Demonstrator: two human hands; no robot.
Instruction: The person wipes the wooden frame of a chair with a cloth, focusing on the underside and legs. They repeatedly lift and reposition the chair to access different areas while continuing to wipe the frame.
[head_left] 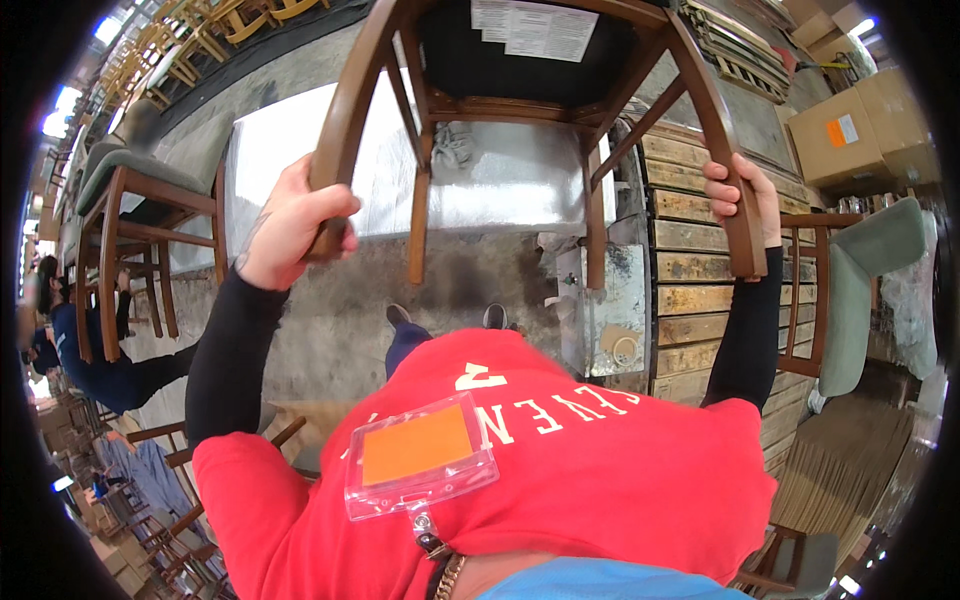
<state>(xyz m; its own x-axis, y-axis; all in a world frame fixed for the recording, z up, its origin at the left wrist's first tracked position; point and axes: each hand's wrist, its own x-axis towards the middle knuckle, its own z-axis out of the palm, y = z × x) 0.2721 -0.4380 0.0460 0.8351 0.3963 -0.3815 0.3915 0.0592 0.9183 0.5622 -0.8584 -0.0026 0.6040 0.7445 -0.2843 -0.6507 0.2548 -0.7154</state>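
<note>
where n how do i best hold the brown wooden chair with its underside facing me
Probably by the two thick near legs of the wooden chair, close to their free ends, one hand on each from the outer side: they stand wide apart and extend toward you. The left hand and right hand grip there.

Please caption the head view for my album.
Left hand and right hand each gripping a leg of a brown wooden chair, its dark underside facing the camera.

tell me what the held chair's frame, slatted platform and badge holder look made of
Chair frame: likely wood, brown and satiny, with soft highlights on the legs.
Slatted platform: probably bare wood, boards scuffed and stained.
Badge holder: seemingly glossy clear plastic, see-through at its edges.
</note>
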